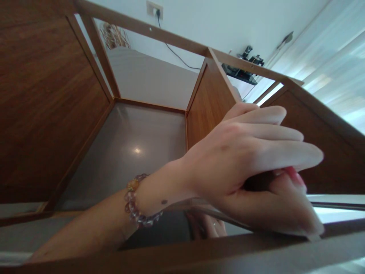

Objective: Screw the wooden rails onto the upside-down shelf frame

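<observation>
My left hand (251, 160) reaches across from the lower left, back of the hand up, above the right part of a brown wooden frame. Its fingers are curled in towards the thumb, and a pink nail shows between them. Whatever they may pinch is hidden inside the grip. A bracelet of clear and purple beads (132, 201) circles the wrist. Below the hand runs the near rail (171, 251) of the wooden frame (176, 38). Through the frame, a patch of skin (218, 228) shows low down; I cannot tell whether it is a hand or a foot. My right hand is not clearly in view.
Wooden side panels stand at the left (42, 102) and right (322, 140), with a divider panel (211, 102) between. A grey board (137, 133) lies inside the frame. Behind are a wall socket (154, 10) with a cable, a shelf (239, 74) with dark items and a white curtain (336, 61).
</observation>
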The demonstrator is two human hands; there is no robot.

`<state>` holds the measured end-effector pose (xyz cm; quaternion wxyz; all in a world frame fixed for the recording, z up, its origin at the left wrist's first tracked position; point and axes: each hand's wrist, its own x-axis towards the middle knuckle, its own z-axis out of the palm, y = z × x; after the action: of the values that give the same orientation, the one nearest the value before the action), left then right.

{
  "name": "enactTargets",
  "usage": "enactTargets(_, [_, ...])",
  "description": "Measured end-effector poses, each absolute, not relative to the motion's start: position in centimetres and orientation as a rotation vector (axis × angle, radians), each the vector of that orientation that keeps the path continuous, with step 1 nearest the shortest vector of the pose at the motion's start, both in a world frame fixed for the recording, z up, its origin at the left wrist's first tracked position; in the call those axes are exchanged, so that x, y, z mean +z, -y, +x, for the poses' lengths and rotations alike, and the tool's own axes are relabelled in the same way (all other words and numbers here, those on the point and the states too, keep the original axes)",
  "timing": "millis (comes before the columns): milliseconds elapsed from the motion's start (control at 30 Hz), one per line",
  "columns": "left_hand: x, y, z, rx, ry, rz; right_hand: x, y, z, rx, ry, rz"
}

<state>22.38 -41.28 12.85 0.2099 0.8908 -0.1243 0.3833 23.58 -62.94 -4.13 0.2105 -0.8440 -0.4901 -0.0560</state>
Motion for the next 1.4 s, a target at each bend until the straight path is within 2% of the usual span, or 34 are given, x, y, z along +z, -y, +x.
enactTargets(533, [12.5,41.9,22.6,1.131,0.206,2.498,-3.6,63.4,25.8,-0.132,1.398,-2.362])
enactTargets(667, [12.2,41.8,22.6,1.106,0.253,2.504,-3.6,63.1,25.8,-0.149,1.395,-2.356])
enactTargets(900, [12.4,42.3,22.2,0.903,0.033,2.537,-3.4,62.6,26.0,-0.15,1.442,-2.304])
enactTargets(1067, [11.9,42.4,22.7,1.16,0.214,2.383,-3.2,62.5,26.1,-0.145,1.485,-2.26])
enactTargets(1267, [12.3,42.9,23.0,1.229,0.171,2.312,-3.1,62.6,26.2,-0.137,1.513,-2.232])
enactTargets(1400, [12.9,42.7,22.4,1.052,0.142,2.423,-3.2,62.7,26.6,-0.133,1.516,-2.224])
